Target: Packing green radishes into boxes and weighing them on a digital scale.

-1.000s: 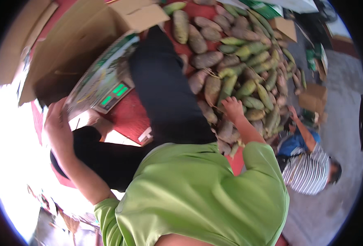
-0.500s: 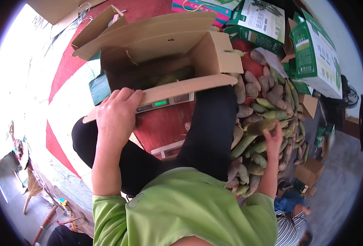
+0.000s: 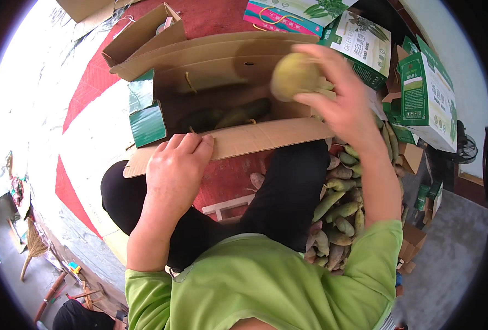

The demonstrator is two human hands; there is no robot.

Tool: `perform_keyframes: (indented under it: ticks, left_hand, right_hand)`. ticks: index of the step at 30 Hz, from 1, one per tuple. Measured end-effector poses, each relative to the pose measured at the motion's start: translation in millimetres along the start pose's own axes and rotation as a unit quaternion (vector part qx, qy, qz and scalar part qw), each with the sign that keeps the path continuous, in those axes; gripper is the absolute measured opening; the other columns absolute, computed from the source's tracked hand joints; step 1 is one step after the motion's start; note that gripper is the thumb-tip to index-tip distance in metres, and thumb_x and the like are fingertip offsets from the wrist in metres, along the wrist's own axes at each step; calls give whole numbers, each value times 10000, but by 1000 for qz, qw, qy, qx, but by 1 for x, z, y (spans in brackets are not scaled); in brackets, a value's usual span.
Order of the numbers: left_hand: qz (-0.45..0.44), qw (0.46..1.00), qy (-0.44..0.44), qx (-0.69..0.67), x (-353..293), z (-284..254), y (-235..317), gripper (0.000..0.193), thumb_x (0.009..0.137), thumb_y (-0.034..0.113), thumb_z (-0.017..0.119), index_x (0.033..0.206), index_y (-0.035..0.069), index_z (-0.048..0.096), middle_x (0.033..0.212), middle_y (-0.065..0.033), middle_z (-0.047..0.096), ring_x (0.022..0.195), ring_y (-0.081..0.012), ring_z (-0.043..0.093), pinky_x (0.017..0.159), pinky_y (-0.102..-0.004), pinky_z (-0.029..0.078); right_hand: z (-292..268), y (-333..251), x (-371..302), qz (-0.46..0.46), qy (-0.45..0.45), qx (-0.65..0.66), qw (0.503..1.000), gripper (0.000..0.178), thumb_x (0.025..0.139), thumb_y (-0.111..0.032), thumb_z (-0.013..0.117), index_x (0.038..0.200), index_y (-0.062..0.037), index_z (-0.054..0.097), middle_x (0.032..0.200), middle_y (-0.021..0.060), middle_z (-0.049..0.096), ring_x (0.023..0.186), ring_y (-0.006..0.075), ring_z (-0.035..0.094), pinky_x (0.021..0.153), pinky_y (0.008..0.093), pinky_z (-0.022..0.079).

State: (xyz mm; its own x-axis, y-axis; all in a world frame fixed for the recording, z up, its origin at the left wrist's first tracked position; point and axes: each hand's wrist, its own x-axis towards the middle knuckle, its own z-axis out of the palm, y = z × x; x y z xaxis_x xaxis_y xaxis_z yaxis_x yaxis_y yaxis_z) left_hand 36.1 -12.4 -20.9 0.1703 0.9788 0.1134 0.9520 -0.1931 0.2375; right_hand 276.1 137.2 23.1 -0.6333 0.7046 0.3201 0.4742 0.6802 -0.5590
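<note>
A roundish yellow-green radish, blurred by motion, is in my right hand, over the right end of an open cardboard box. Its thumb and fingers are closed round the radish. Dark green radishes lie in shadow on the floor of the box. With my left hand I grip the near flap, fingers curled over its edge and thumb out of sight below. The flap leans toward me above my knees.
A heap of green and purplish radishes lies beside my right leg. Green-and-white cartons stand at the far right, with a second carton behind the heap. A smaller open box sits behind on the left. A straw broom is far left.
My right hand has lifted a radish from the heap and swung up and left over the box. The near flap is tilted lower toward me, covering the scale's lit green display.
</note>
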Motion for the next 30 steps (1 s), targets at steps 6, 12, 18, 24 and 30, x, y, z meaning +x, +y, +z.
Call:
perform_keyframes:
  ticks: [6, 12, 18, 24, 30]
  left_hand:
    - [18, 1000, -20, 8, 4, -6, 3, 279, 758, 100, 574, 1028, 92, 648, 899, -20, 601, 878, -201, 604, 757, -331, 509]
    - [-17, 1000, -22, -10, 9, -5, 2, 322, 755, 4, 543, 1033, 98, 677, 923, -70, 642, 871, -271, 632, 744, -370, 511]
    - [-24, 998, -19, -52, 11, 0, 3, 310, 820, -29, 511, 1074, 67, 661, 952, -121, 636, 879, -319, 627, 760, -378, 495]
    - [19, 997, -8, -79, 12, 7, -8, 216, 902, -1, 530, 1075, 19, 659, 959, -109, 654, 872, -270, 643, 766, -340, 499]
    - [32, 998, 3, -46, 15, 14, -22, 174, 911, 36, 562, 1052, -8, 655, 938, -105, 660, 850, -244, 642, 765, -335, 490]
  right_hand:
    - [78, 27, 30, 7, -181, -183, 966, 514, 760, -143, 704, 1247, -62, 563, 1229, 116, 576, 1185, 309, 491, 1001, 417, 390]
    - [27, 27, -6, 57, 2, -28, 998, 393, 806, -143, 687, 1184, -58, 623, 1066, 119, 658, 1026, 265, 617, 901, 348, 472]
    - [5, 72, -169, 291, 246, 144, 913, 234, 850, -134, 649, 1057, -26, 653, 944, 114, 689, 862, 203, 670, 746, 312, 509]
    - [92, 60, -371, 497, 112, 10, 861, 222, 832, -156, 629, 1037, -82, 674, 957, 168, 669, 897, 362, 632, 782, 402, 504]
    - [124, 18, -468, 639, -10, -25, 769, 202, 812, -172, 664, 988, -76, 695, 908, 153, 684, 860, 294, 672, 751, 355, 519]
